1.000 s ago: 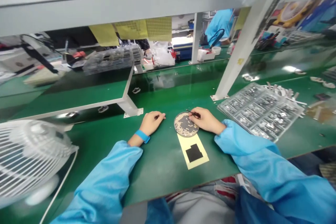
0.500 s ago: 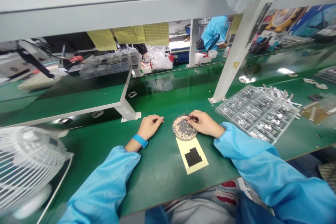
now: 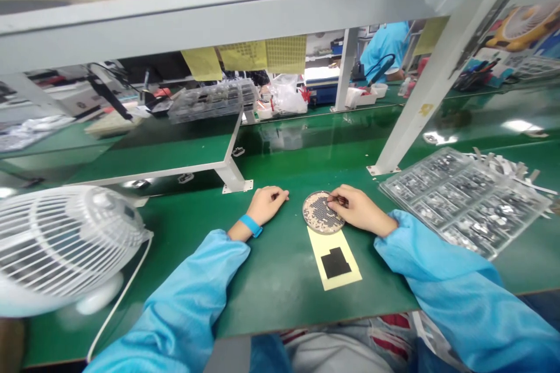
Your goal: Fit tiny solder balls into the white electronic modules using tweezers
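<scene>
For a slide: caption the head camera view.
Right hand holds tweezers over a round parts dish, left hand resting beside it.

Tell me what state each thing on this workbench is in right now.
Left hand, resting curled on the green bench, holding nothing visible
Round dish, lying flat, covered with small parts
Right hand, pinching tweezers over the dish
Parts tray, lying flat, filled with small parts
Fan, standing on the bench, cannot tell if running

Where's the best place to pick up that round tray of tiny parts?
Probably its rim on the left side: pinch the round tray there with your left hand, coming in from the left. It lies flat, parts fill its middle, and your right hand with the tweezers covers the other side.
</scene>
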`<state>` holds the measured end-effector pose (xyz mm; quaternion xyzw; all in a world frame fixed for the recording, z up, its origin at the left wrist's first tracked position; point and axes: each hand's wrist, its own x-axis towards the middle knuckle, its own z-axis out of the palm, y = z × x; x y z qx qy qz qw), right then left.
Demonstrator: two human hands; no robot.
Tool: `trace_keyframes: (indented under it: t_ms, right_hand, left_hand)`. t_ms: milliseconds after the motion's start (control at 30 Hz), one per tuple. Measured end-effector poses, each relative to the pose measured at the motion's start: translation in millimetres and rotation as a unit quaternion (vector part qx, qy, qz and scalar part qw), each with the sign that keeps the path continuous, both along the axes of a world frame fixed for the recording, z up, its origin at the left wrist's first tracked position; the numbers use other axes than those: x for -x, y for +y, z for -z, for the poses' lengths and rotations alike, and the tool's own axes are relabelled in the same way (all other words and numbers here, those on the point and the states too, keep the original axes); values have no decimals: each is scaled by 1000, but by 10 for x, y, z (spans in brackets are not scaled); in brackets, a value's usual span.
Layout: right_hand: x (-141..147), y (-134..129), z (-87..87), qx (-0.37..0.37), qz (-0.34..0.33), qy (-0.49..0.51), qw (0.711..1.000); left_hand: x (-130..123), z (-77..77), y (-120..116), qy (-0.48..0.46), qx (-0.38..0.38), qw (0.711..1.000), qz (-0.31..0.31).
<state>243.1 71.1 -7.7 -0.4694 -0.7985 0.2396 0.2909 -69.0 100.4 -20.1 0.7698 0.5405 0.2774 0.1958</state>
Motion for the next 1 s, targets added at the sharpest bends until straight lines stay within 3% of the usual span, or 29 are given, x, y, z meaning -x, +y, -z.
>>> trace_keyframes:
  t_ms: [1000]
  right_hand:
    - [-24,28,-14,32,1,-12,999]
  left_hand:
    - [12,25,1,-2,-5,1000,2]
